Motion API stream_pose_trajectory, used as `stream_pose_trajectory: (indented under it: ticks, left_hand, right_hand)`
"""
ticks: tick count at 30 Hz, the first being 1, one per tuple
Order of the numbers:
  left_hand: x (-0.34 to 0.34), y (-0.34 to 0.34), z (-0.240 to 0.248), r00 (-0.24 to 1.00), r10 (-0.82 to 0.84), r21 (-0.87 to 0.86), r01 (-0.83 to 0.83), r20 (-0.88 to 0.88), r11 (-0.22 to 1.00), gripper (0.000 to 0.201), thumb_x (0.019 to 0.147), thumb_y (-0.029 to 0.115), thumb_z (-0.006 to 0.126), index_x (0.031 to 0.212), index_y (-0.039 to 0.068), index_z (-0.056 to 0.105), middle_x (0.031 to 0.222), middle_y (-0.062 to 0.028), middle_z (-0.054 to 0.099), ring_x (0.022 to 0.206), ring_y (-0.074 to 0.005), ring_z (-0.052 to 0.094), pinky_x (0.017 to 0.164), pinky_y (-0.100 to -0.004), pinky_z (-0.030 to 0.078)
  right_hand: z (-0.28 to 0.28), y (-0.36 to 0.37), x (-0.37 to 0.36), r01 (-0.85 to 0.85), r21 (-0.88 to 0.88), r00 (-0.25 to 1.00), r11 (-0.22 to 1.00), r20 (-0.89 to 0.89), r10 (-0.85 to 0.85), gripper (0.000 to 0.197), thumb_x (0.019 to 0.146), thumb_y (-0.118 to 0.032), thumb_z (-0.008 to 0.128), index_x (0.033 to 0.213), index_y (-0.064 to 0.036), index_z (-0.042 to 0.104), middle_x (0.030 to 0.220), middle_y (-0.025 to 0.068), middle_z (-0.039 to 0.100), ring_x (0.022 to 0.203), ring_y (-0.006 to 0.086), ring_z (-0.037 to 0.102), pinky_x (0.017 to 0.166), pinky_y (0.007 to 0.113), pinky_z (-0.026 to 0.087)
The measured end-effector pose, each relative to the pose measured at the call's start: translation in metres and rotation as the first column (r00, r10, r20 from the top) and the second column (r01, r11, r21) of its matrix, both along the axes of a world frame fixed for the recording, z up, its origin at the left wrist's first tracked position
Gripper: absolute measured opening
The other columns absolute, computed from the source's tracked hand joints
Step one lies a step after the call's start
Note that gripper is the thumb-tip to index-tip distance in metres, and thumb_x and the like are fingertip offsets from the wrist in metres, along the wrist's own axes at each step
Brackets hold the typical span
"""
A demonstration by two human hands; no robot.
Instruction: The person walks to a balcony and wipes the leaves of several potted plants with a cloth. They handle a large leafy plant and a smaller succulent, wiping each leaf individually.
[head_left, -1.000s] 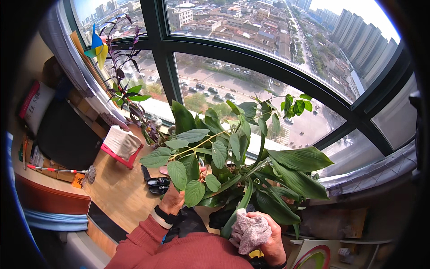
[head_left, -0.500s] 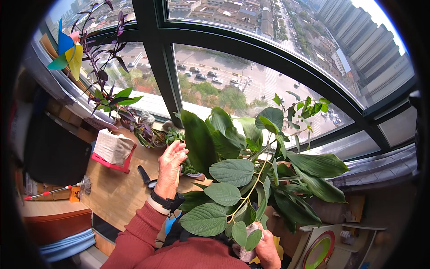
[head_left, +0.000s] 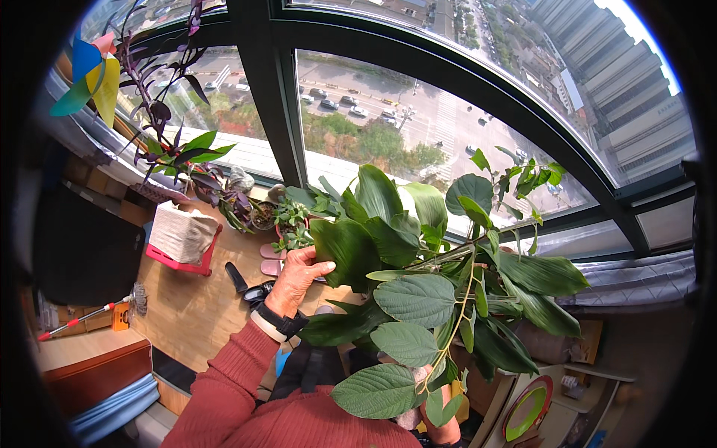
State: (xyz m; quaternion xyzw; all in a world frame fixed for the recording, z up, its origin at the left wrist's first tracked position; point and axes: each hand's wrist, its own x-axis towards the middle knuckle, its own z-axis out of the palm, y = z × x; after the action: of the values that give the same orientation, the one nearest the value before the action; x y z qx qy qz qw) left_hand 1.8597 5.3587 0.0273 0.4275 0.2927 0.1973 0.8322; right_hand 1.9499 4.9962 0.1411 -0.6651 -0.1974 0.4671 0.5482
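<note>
A tall leafy plant (head_left: 414, 299) with broad dark green leaves spreads in front of me. My left hand (head_left: 297, 280) is at its left side, thumb over the edge of a large leaf (head_left: 345, 250) and fingers partly behind it. Low at the front, my right hand (head_left: 446, 431) is mostly covered by the leaves of a pale stem (head_left: 464, 306). A pinkish-grey cloth (head_left: 408, 420) shows beside that hand, and the closed fingers around it are largely hidden. The plant's pot is out of sight.
Dark-framed windows (head_left: 284, 97) curve behind the plant. Small potted plants (head_left: 293, 224), pink slippers (head_left: 272, 261) and black shoes (head_left: 258, 291) are at the left. A red stool with a beige cover (head_left: 183, 235) stands farther left. Shelving with a green-and-red plate (head_left: 526, 413) is at the lower right.
My left hand has moved from beside the large leaf onto its edge, and the leaf has shifted and tilted. My right hand is now more hidden behind leaves. The view has shifted slightly.
</note>
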Motion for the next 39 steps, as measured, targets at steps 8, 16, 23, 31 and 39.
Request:
stream_pose_trajectory:
  ticks: [8,16,23,31,39]
  left_hand:
    - [-0.094,-0.02,-0.012,0.997,-0.058,0.067,0.061,-0.055,0.996,0.026,0.082,-0.01,0.075,0.107,-0.001,0.073,0.108,-0.0041,0.07,0.099,-0.0159,0.066,0.092,-0.0283,0.053]
    - [-0.111,0.003,-0.046,0.875,0.382,-0.236,-0.455,-0.297,0.859,0.023,0.099,0.012,0.066,0.119,0.002,0.063,0.114,-0.011,0.07,0.097,-0.0212,0.069,0.093,-0.039,0.055]
    - [-0.026,0.047,-0.009,0.896,0.437,0.211,-0.443,0.081,0.871,0.052,0.094,0.002,0.064,0.144,-0.006,0.049,0.132,-0.0154,0.062,0.118,-0.0217,0.061,0.103,-0.0326,0.049]
    - [0.133,0.125,0.001,0.985,0.141,0.411,-0.168,0.096,0.896,0.047,0.097,-0.005,0.057,0.144,-0.001,0.054,0.133,-0.0104,0.063,0.121,-0.0181,0.061,0.106,-0.0311,0.048]
    - [0.234,0.124,-0.02,0.73,-0.263,0.773,0.561,-0.631,-0.297,0.085,0.075,-0.015,0.056,0.153,0.02,0.049,0.158,-0.0073,0.049,0.152,-0.0347,0.034,0.12,-0.0594,0.029]
  right_hand:
    - [-0.009,0.033,0.012,-0.094,-0.043,0.996,0.995,0.0,0.095,0.049,0.1,-0.023,0.064,0.141,0.0005,0.055,0.136,0.0125,0.064,0.121,0.0236,0.064,0.102,0.038,0.053]
    - [-0.011,0.045,0.016,-0.164,-0.074,0.985,0.984,0.033,0.166,0.044,0.102,-0.019,0.06,0.141,0.0002,0.056,0.138,0.0132,0.063,0.124,0.0242,0.063,0.104,0.039,0.052]
    - [-0.034,0.055,0.022,-0.342,-0.089,0.896,0.936,0.269,0.353,0.041,0.104,-0.016,0.057,0.141,0.0,0.056,0.139,0.0138,0.063,0.126,0.0247,0.062,0.106,0.04,0.052]
    - [-0.057,0.043,0.011,-0.098,0.051,0.992,0.994,-0.07,0.101,0.044,0.102,-0.019,0.058,0.144,-0.0035,0.054,0.137,0.0118,0.063,0.125,0.0253,0.062,0.107,0.038,0.051]
    - [-0.063,0.025,-0.013,0.367,-0.334,0.587,0.869,-0.641,-0.494,0.057,0.106,-0.043,0.053,0.147,-0.0034,0.049,0.132,0.0113,0.066,0.113,0.0262,0.068,0.098,0.042,0.057]
